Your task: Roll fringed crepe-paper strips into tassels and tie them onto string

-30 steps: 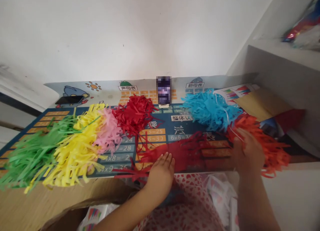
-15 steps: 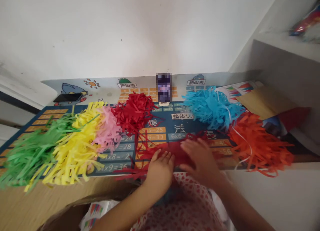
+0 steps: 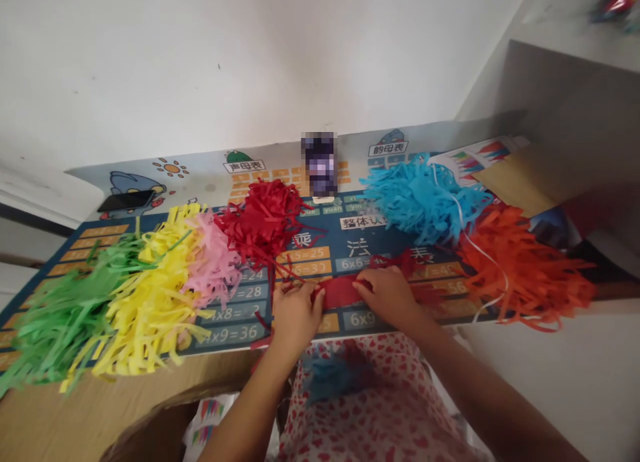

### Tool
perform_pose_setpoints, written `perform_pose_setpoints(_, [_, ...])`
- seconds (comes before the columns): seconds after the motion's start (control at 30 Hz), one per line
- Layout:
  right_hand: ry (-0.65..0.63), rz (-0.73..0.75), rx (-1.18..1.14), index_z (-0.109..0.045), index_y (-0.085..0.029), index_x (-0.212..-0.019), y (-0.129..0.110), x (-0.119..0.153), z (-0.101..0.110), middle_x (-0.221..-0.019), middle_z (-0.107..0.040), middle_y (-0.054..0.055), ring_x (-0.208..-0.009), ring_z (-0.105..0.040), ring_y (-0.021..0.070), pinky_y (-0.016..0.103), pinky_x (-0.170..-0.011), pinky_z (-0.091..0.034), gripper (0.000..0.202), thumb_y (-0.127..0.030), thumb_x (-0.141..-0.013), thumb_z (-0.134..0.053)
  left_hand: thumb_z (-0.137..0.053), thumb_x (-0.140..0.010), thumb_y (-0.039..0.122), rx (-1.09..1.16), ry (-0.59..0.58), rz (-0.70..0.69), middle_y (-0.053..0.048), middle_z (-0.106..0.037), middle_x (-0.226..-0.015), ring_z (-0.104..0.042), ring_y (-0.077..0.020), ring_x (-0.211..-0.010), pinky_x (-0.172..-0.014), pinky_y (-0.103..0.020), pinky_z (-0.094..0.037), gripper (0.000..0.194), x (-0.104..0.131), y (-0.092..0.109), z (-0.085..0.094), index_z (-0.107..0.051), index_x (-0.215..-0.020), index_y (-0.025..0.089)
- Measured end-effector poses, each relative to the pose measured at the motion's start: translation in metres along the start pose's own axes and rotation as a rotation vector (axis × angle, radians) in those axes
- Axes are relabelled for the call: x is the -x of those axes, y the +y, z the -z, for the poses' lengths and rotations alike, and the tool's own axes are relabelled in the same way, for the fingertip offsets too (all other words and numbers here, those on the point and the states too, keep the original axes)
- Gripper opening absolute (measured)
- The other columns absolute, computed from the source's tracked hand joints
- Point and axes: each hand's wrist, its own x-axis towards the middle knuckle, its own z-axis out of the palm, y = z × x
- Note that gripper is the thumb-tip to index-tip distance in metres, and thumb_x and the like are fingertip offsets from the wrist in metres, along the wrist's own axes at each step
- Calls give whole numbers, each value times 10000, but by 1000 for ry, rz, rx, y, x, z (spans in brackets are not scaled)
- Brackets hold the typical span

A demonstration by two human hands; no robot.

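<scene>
Head view, red paper: the red paper [image 3: 341,293] lay flat near the front of the printed mat [image 3: 327,239], directly between the two hands, its plain middle band bare and its cut strips fanning out past the right hand.
Left hand: the left hand [image 3: 297,313] was at the band's left end, fingers bent, thumb and fingertips pinching it.
Right hand: the right hand [image 3: 387,295] was at the band's right end, thumb and forefinger pinching it, other fingers curled.
Red bunch: the red bunch [image 3: 267,219] sat beyond the left hand, loose strips trailing toward it.
Left side: pink bunch [image 3: 213,269], yellow bunch [image 3: 150,302], then green bunch [image 3: 75,309], going outward, touching in a row.
Right side: blue bunch [image 3: 425,202] beyond the right hand, orange bunch [image 3: 520,269] to its right; white string [image 3: 480,252] ran from the blue over the orange.
Phones: one phone [image 3: 320,165] stood upright at the back, screen blurred; a dark phone [image 3: 127,201] lay far left.
Lap: blue strips [image 3: 327,375] on heart-print cloth [image 3: 400,365], below the table edge.
</scene>
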Motion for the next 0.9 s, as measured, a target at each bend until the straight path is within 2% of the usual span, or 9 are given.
perform_pose_setpoints(0.17, [7,-34,9,-683,-206,-807,0,-7,-3,-831,-712,25,-836,-607,193,317,-731,-287,131,-296,-880,-621,-510,-903,346,-96,-62,10,-78,-763,-885,-684,-253,-910,-959,-443,-331,235,-8,4,4,-697,-914,204])
perform_pose_setpoints(0.43, [59,-57,-38,-649,-198,-724,4,-8,-10,-790,-683,19,-802,-585,177,308,-714,-269,163,-274,-864,-614,-484,-911,387,-122,-137,32,-81,-766,-862,-697,-253,-880,-956,-429,-339,297,-16,2,7,-715,-969,211])
perform_pose_setpoints(0.77, [68,-67,-67,-648,-202,-742,6,-9,-12,-816,-676,9,-787,-583,159,302,-710,-270,134,-255,-861,-614,-497,-898,401,-163,-149,28,-71,-756,-793,-693,-261,-842,-923,-430,-348,284,-20,2,8,-715,-886,220])
perform_pose_setpoints(0.9, [69,-78,-74,-650,-202,-738,6,-9,-12,-812,-677,8,-792,-582,162,301,-699,-259,134,-256,-857,-623,-503,-898,392,-161,-142,18,-73,-759,-824,-689,-271,-868,-916,-431,-350,271,-20,1,9,-712,-916,221])
